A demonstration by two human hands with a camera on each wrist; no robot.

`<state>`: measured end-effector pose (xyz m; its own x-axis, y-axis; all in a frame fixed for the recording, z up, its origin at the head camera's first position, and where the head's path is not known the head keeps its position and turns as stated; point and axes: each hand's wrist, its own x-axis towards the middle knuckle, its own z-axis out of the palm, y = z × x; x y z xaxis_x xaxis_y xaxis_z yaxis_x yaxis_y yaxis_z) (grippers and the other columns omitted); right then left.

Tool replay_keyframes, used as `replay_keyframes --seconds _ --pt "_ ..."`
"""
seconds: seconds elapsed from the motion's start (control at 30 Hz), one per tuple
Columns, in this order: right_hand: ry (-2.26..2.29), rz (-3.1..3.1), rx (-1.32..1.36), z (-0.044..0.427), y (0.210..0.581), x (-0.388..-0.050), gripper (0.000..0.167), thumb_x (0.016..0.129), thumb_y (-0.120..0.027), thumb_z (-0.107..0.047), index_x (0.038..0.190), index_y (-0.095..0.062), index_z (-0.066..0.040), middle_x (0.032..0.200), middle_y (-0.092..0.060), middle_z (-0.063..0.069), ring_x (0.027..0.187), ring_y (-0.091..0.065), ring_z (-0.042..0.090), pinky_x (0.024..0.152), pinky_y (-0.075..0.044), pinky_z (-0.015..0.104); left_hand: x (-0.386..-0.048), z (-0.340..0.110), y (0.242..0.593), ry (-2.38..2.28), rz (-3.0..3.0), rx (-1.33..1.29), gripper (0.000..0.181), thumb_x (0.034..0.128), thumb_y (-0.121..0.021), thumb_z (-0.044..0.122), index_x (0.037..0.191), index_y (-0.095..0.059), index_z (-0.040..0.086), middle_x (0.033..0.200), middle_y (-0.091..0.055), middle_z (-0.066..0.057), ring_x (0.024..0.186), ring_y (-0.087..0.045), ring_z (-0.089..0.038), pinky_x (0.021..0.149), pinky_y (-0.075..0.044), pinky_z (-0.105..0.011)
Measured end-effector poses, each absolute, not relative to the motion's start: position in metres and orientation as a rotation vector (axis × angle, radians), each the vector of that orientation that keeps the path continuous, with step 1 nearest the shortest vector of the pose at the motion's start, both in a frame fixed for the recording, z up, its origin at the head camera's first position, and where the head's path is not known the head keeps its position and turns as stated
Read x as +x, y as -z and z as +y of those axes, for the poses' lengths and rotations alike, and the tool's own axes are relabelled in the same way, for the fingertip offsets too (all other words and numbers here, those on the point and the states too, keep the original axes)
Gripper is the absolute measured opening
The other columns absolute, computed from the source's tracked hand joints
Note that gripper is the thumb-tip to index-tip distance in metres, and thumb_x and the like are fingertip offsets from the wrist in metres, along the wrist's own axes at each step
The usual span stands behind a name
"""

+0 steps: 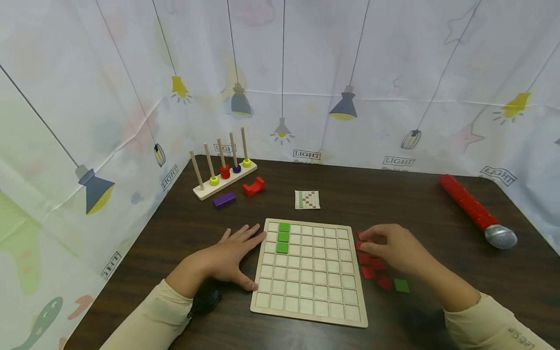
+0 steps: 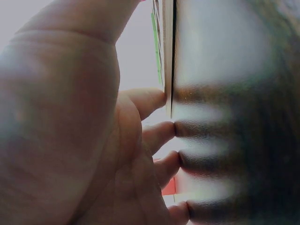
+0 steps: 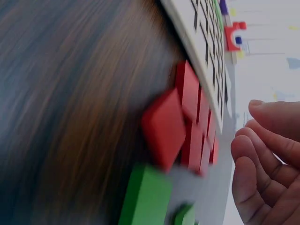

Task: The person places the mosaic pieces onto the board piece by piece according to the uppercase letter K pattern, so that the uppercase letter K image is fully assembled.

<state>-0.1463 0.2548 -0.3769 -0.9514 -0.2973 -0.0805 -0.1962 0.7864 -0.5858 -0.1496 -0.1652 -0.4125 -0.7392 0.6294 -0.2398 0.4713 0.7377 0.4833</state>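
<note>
Pale sleeves reach in from the bottom corners as a person works at a dark table. The left hand, fingers spread wide, steadies the left edge of a wooden grid board, where three green tiles fill the top cells of the second column. At the board's right side, the right hand hovers over red tiles, thumb and forefinger narrowly apart; whether they grip a tile cannot be told. One loose green tile lies nearby. Beyond the board sit a small patterned card, a peg stand and, far right, a red microphone.
</note>
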Motion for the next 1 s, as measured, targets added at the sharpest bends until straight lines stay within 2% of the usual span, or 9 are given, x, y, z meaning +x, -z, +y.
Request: replay_keyframes --seconds 0.27,0.5,0.77,1.0 --pt "0.736 2.828 -0.345 0.296 0.382 -0.145 0.036 0.093 -0.076 -0.029 0.121 -0.073 -0.006 0.112 -0.072 0.007 0.097 -0.066 0.025 0.077 -0.056 0.046 -0.148 -0.166 0.413 -0.573 2.548 0.851 0.121 0.0755 -0.083 0.064 0.166 -0.014 0.023 0.171 -0.002 -0.003 0.155 0.000 -0.031 0.116 0.003 -0.065" --pt "0.600 2.807 -0.380 0.323 0.382 -0.147 0.036 0.090 -0.079 -0.026 0.120 -0.074 -0.007 0.100 -0.069 0.002 0.090 -0.063 0.024 0.076 -0.054 0.049 -0.150 -0.167 0.414 -0.572 2.552 0.851 0.121 0.0751 -0.082 0.065 0.166 -0.014 0.023 0.171 -0.002 -0.003 0.155 0.001 -0.032 0.116 0.003 -0.065" --pt "0.538 2.804 -0.519 0.331 0.387 -0.144 0.031 0.086 -0.082 -0.016 0.115 -0.075 -0.009 0.103 -0.068 0.003 0.090 -0.064 0.023 0.074 -0.054 0.049 -0.151 -0.167 0.415 -0.557 2.559 0.847 0.122 0.0747 -0.082 0.065 0.166 -0.014 0.023 0.171 -0.003 -0.003 0.155 0.000 -0.032 0.117 0.003 -0.064" --pt "0.505 2.831 -0.479 0.328 0.389 -0.145 0.026 0.082 -0.084 -0.013 0.105 -0.070 -0.011 0.099 -0.065 0.001 0.089 -0.063 0.025 0.073 -0.053 0.048 -0.153 -0.166 0.416 -0.553 2.552 0.845 0.122 0.0743 -0.082 0.066 0.166 -0.014 0.024 0.171 -0.003 -0.003 0.155 0.001 -0.031 0.117 0.003 -0.064"
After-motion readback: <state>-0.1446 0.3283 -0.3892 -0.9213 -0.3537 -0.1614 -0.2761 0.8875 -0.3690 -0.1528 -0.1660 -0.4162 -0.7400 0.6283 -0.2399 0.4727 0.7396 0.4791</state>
